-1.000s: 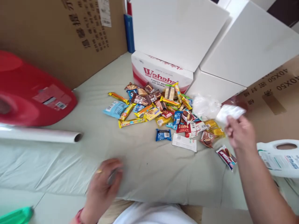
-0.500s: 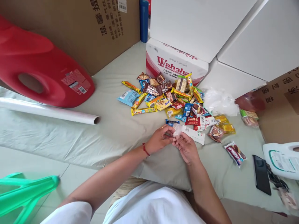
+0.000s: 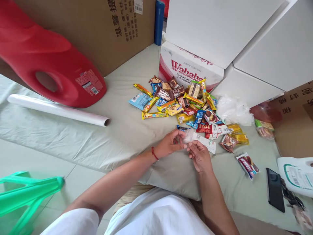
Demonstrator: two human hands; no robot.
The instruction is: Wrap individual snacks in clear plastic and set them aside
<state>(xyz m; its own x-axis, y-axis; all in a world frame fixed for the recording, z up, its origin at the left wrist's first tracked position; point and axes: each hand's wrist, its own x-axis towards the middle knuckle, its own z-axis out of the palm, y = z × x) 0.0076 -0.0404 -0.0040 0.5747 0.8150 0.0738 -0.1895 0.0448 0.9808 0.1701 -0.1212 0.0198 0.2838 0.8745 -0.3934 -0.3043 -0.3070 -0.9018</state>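
Note:
My left hand [image 3: 169, 143] and my right hand [image 3: 200, 156] meet in front of me, both pinching a small clear plastic bag [image 3: 187, 137] between their fingertips. The bag is crumpled and see-through. Just beyond it lies a pile of several wrapped snacks [image 3: 181, 104] on a pale green cloth [image 3: 127, 133]. A white wrapper [image 3: 206, 142] lies right behind my fingers. A red-and-white snack packet [image 3: 247, 165] lies apart to the right.
A Wahaha carton [image 3: 188, 67] and white boxes [image 3: 256, 42] stand behind the pile. A red plastic object [image 3: 49, 65] and a film roll [image 3: 58, 111] lie left. A heap of clear bags [image 3: 233, 111], a phone [image 3: 275, 189] and a white jug [image 3: 297, 176] are right. A green stool [image 3: 26, 195] is lower left.
My right hand came down from the right with the clear bag and my left hand rose to meet it; both now hold the bag. The view has shifted slightly.

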